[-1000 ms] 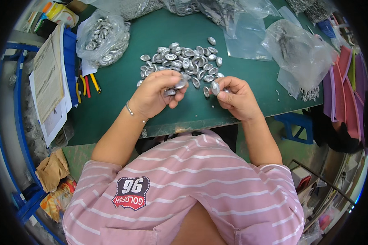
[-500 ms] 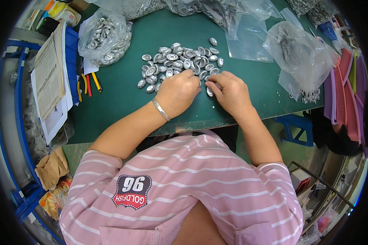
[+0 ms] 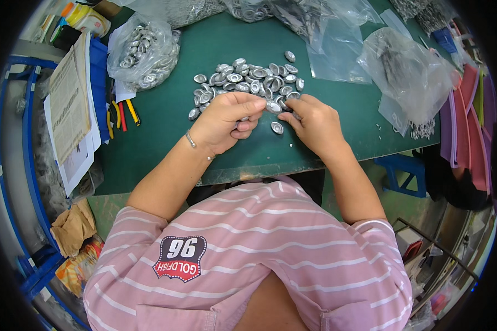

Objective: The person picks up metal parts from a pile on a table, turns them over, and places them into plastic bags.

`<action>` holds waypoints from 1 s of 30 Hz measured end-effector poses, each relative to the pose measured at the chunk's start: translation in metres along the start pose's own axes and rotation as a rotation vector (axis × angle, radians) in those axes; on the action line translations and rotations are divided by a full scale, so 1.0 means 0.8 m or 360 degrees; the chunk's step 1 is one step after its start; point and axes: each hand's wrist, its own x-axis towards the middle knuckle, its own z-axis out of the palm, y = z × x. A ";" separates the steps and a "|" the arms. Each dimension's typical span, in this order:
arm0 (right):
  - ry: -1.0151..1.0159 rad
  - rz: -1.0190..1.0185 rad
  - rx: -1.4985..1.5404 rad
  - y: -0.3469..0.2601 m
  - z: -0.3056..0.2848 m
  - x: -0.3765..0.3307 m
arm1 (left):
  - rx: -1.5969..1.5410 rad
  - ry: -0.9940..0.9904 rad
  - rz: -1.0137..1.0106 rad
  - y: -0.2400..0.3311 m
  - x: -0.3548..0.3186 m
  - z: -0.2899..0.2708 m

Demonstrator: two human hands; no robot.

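Note:
On the green table top lies a loose heap of small silver oval metal pieces [image 3: 234, 78], each with a raised rim and a hollow middle. My left hand [image 3: 226, 120] is turned partly palm up at the heap's near edge. Its thumb and forefinger pinch one silver oval piece [image 3: 273, 106], and a bit of metal shows among its curled fingers. Close by on the right, my right hand [image 3: 317, 124] is closed in a pinch; what sits between its fingertips is mostly hidden. A single oval piece [image 3: 277, 128] lies on the table between the hands, nearer to me.
A clear bag of similar pieces [image 3: 143, 55] stands at the far left, beside a blue bin [image 3: 98, 83] with papers and colored-handled tools [image 3: 121, 115]. Plastic bags [image 3: 337, 55] cover the far right. A crumpled clear bag [image 3: 403, 71] lies near the right edge, above small metal parts [image 3: 422, 129].
My left hand has rolled from back up to partly palm up, lifting an oval piece in its fingertips. The piece near my right thumb now lies apart, slightly left and nearer.

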 end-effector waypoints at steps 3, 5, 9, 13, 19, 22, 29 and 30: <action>0.0168 -0.0046 0.0198 0.010 0.009 -0.001 | -0.0459 -0.0031 -0.0007 0.005 0.001 0.006; 0.0062 0.0398 0.1347 0.028 0.007 -0.007 | -0.0293 0.0076 0.0040 0.012 0.001 0.011; 0.0066 0.0705 0.2509 0.046 -0.038 0.000 | 0.0893 0.0364 0.0441 0.012 0.011 0.010; 0.0146 0.0355 0.0769 0.037 -0.009 -0.006 | 0.2388 0.0419 0.1247 -0.011 0.041 0.011; 0.0015 0.0208 0.0596 0.027 -0.007 -0.006 | 0.2943 0.0418 0.1151 -0.019 0.053 0.020; -0.0056 0.0511 0.2113 0.053 -0.020 -0.014 | 0.2077 0.0215 0.1248 -0.010 0.050 0.014; 0.0113 0.0245 0.0633 0.048 -0.014 -0.002 | 0.0774 0.0018 0.0440 0.013 0.033 0.012; 0.0153 0.0195 0.0408 0.044 -0.006 -0.002 | 0.1288 0.0027 0.0648 0.004 0.035 0.014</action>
